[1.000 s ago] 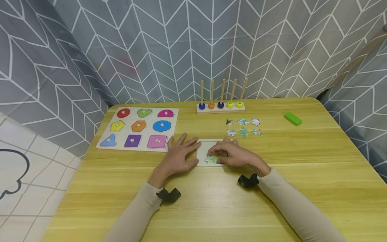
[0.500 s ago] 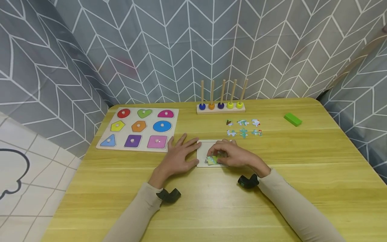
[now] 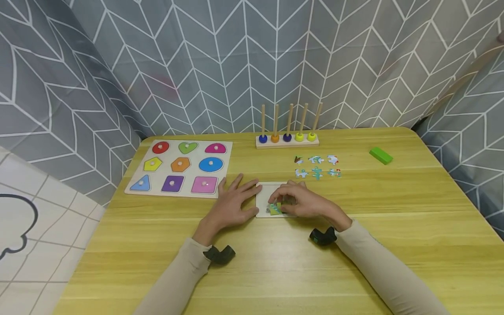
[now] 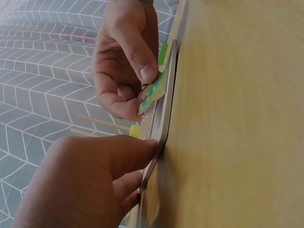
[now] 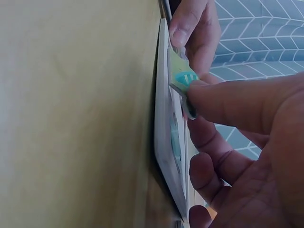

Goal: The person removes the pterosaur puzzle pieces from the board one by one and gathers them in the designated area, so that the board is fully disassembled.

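Note:
Between thumb and fingers my right hand (image 3: 301, 200) pinches a green and yellow jigsaw piece (image 3: 275, 210), low over the white puzzle tray (image 3: 264, 191). Both wrist views show the jigsaw piece (image 4: 156, 92) tilted, its lower edge close to the tray; contact is hard to tell. My left hand (image 3: 231, 206) lies with spread fingers at the tray's left side, thumb and fingertips touching its edge. Under the right hand, a teal-patterned piece (image 5: 176, 145) lies in the tray in the right wrist view. The right hand hides much of the tray from above.
Several loose jigsaw pieces (image 3: 316, 172) lie in two rows behind the tray. Farther back stands a peg stand (image 3: 267, 143) with coloured beads. A shape board (image 3: 157, 179) lies at left, partly by the left fingers. A green block (image 3: 381, 155) rests at right.
My right hand shifts very slightly left with the jigsaw piece, which turns and tilts a little. The left hand stays in place.

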`<move>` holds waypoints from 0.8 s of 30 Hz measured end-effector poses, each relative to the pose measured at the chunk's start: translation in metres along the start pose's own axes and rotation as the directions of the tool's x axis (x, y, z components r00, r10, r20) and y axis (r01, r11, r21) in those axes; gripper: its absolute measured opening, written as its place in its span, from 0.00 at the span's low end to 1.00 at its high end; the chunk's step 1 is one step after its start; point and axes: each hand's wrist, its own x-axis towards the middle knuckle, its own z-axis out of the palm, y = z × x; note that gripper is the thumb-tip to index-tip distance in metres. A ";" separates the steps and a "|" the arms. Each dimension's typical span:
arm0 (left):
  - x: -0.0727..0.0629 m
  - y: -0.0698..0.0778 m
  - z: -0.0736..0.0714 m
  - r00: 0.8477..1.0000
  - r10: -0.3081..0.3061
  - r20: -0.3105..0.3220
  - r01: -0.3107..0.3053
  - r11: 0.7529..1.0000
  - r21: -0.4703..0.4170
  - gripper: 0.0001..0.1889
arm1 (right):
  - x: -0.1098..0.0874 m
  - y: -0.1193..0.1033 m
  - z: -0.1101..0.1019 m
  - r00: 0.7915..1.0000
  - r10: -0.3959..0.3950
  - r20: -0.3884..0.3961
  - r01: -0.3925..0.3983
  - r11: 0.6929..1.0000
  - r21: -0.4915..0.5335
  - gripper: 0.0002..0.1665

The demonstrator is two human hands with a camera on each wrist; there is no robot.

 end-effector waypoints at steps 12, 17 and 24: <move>0.001 0.000 -0.001 1.000 0.003 0.004 -0.003 1.000 0.004 0.34 | -0.001 0.001 -0.002 0.999 0.038 0.014 -0.039 0.994 0.102 0.10; 0.000 0.000 -0.001 1.000 0.005 0.003 -0.005 1.000 0.008 0.34 | -0.001 0.002 -0.006 1.000 0.014 0.002 -0.014 0.985 0.171 0.10; 0.000 0.000 0.001 1.000 -0.004 0.007 0.004 1.000 0.002 0.34 | -0.005 0.008 -0.020 0.998 0.031 -0.061 -0.021 0.987 0.157 0.11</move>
